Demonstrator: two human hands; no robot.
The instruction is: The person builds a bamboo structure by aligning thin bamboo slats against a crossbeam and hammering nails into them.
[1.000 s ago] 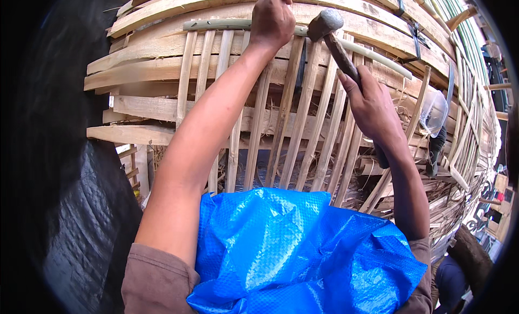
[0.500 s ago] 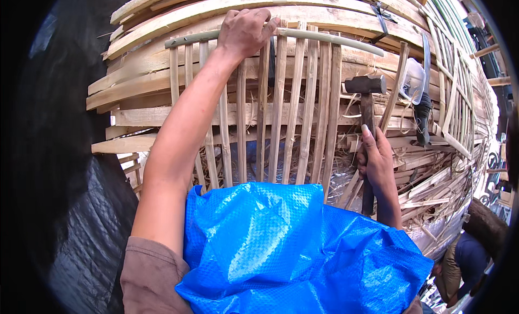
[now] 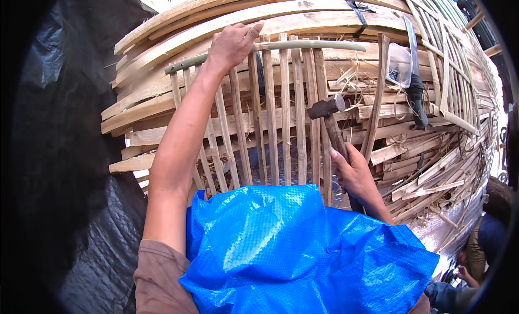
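Note:
My left hand (image 3: 232, 45) is closed over a thin round greenish pole (image 3: 330, 44) that runs across the tops of several narrow wooden slats (image 3: 285, 114). Side by side, the slats stretch from this pole down toward me, their lower ends hidden by a blue plastic sheet (image 3: 254, 238) over my lap. A hammer (image 3: 333, 129) with a dark metal head and wooden handle is in my right hand (image 3: 354, 170). Its head is raised, tilted left, beside the rightmost slats. Whether the left fingers also pinch something small cannot be made out.
Long sawn boards (image 3: 216, 22) lie stacked behind the slats. To the right are a loose slat (image 3: 376, 97), a clear plastic tub (image 3: 399, 65), a black-handled long knife (image 3: 415, 92) and scattered split strips (image 3: 432, 179). Black sheeting (image 3: 81, 151) hangs at left; another person (image 3: 481, 243) is at lower right.
The hammer has moved left and its head now tilts left over the rightmost slats. My left hand stays on the pole. The whole view has shifted slightly.

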